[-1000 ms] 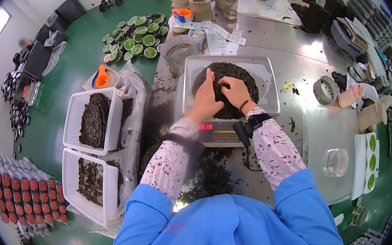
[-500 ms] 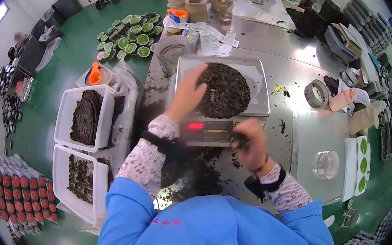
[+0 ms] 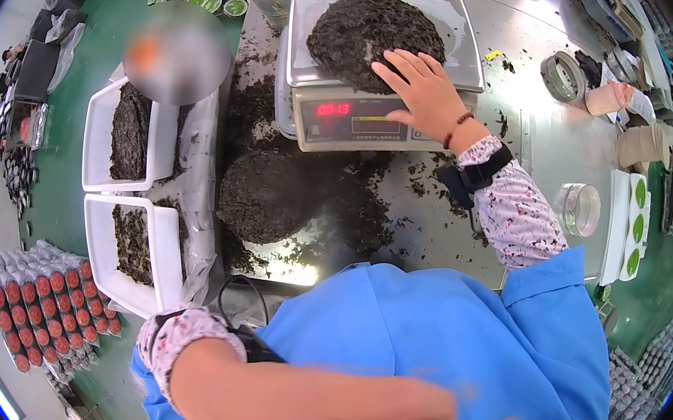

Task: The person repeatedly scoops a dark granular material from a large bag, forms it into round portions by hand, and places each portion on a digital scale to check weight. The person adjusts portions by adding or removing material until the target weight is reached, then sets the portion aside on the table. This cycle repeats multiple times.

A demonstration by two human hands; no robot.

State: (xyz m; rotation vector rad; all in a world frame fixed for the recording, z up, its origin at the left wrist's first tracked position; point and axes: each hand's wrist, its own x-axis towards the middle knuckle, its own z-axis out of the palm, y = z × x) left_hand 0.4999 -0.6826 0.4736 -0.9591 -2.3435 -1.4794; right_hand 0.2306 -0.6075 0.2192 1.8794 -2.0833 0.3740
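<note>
A round cake of dark dried seaweed [image 3: 352, 33] lies on the metal pan of a digital scale [image 3: 312, 128] with a lit red display. Over the near right edge of that cake, my right hand [image 3: 428, 96] rests with its fingers stretched and spread, gripping nothing. My left hand [image 3: 330, 412] is close to the camera, in front of the blue smock, its fingers apart and slightly blurred. It appears to hold nothing. Another round seaweed cake [image 3: 263, 197] sits on the steel table in front of the scale, among loose dark flakes.
Two white tubs with dark seaweed, a far one [image 3: 162, 140] and a near one [image 3: 161, 252], stand at left. On the right are a metal ring [image 3: 563, 76], a clear round container [image 3: 577, 210] and green round labels [image 3: 636, 223]. Red-ended packs [image 3: 51, 306] are stacked lower left.
My left hand has left the cake and come back toward my body. My right hand has moved onto the cake; the dark clump it held is no longer in it. The view has tilted downward.
</note>
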